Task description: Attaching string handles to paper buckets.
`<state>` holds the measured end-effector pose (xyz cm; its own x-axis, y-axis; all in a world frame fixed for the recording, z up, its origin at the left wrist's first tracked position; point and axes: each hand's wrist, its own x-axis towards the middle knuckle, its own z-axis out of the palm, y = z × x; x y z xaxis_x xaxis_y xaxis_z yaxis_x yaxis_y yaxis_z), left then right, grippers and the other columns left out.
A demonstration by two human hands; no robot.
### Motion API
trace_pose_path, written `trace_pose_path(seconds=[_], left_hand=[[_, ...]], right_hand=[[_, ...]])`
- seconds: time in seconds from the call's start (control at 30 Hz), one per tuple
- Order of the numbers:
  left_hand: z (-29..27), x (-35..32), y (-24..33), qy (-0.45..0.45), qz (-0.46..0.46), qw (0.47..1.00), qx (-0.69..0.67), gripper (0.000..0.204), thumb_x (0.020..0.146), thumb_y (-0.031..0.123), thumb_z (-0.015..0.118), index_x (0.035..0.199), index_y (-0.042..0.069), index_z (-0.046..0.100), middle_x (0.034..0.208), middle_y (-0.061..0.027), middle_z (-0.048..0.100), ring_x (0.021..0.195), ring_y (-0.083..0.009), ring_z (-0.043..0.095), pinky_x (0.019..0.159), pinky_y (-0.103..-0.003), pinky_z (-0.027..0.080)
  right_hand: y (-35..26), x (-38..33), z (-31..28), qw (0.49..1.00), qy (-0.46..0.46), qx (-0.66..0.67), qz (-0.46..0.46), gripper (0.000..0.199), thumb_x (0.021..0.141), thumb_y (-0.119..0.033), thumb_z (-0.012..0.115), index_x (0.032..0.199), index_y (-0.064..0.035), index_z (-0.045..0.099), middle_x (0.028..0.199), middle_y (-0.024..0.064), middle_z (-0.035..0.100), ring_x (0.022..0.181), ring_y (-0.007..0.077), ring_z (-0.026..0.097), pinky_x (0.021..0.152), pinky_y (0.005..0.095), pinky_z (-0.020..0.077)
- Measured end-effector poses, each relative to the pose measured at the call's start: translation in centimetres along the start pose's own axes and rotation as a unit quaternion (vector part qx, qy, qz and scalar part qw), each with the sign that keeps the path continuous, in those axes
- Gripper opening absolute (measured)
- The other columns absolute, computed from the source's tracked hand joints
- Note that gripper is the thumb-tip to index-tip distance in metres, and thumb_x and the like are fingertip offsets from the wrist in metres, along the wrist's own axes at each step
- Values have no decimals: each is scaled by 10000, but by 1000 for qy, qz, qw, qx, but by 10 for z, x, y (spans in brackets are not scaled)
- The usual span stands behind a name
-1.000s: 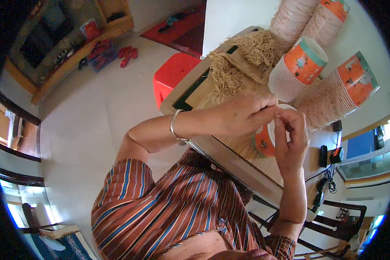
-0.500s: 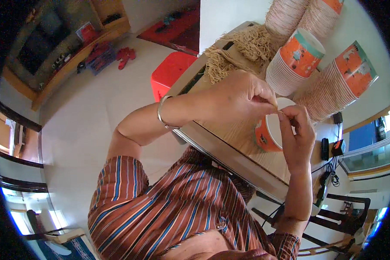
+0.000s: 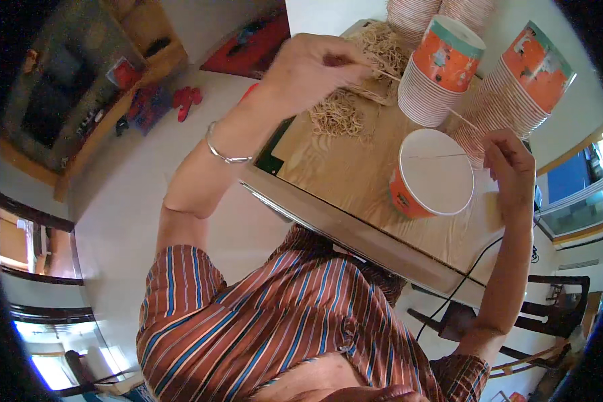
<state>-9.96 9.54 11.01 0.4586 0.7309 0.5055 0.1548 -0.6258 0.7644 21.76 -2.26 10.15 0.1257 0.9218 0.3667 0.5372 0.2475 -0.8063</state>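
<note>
Pinching a thin tan string (image 3: 419,90) between closed fingertips, left hand (image 3: 311,67) raised toward 12 o'clock over the wooden table (image 3: 355,174), above a loose heap of tan strands (image 3: 338,115). Stretched taut from that pinch down toward 3 o'clock, passing in front of the nearer stack of paper cups (image 3: 435,74) and ending at the right hand (image 3: 512,167). Right hand poised at 3 o'clock, fingers curled narrow and close together just beside the rim of a single orange paper cup (image 3: 430,175); exact contact of the fingertips with the string too small to tell, though seemingly gripped there. Lying on its side on the table at about 2 o'clock from the middle, the orange cup turned with its white round face upward, a fine line drawn straight across that face toward the right hand. Not touching the cup with the left hand, well apart from it.

Standing behind the cup toward 1 o'clock, a second stack of paper cups (image 3: 516,94), tilted, topped in orange and teal like the first. Worn on the left wrist, a thin metal bangle (image 3: 224,149). Trailing off the table's near edge toward 5 o'clock, a black cable (image 3: 459,285). Filling the lower middle at 6 o'clock, a striped shirt (image 3: 281,321) in rust, blue and white. Lying on the pale floor at 11 o'clock, red slippers (image 3: 184,100) near a low wooden shelf (image 3: 124,74).
</note>
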Motion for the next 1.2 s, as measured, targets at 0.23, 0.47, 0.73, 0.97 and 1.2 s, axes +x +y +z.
trace_pose_path(seconds=[0.23,0.47,0.73,0.97,1.2], left_hand=[[-39,15,-44,89,-84,991,48,132,813,141,690,874,31,729,725,21,662,649,-34,550,617,-190,447],[-9,20,-36,78,-39,996,32,128,825,131,687,873,18,720,721,32,646,651,-23,511,595,-193,428],[46,19,17,-30,95,994,45,87,851,86,661,902,33,707,827,-3,695,765,-41,613,696,-211,506],[72,22,26,-116,163,979,49,93,827,81,661,894,18,677,811,-67,644,743,-154,616,665,-285,483],[89,21,14,-138,268,938,172,158,845,171,626,894,24,662,866,-116,654,816,-298,631,737,-382,507]], right_hand=[[44,-2,-27,995,0,-23,99,47,912,-95,596,871,-74,605,659,-31,535,563,43,476,483,202,353],[30,-12,3,985,-23,115,129,133,963,-199,516,882,-101,553,595,-11,488,502,61,438,454,204,343],[38,-26,25,922,-50,-371,-100,187,884,-65,576,1068,-35,562,977,106,628,763,215,627,649,358,519],[-50,-16,45,973,-37,195,121,375,900,-70,592,1263,-45,497,1078,77,636,607,100,589,471,224,443],[-28,-16,60,968,-27,220,116,208,906,-57,586,1099,-27,515,749,68,639,564,101,558,487,238,444]])
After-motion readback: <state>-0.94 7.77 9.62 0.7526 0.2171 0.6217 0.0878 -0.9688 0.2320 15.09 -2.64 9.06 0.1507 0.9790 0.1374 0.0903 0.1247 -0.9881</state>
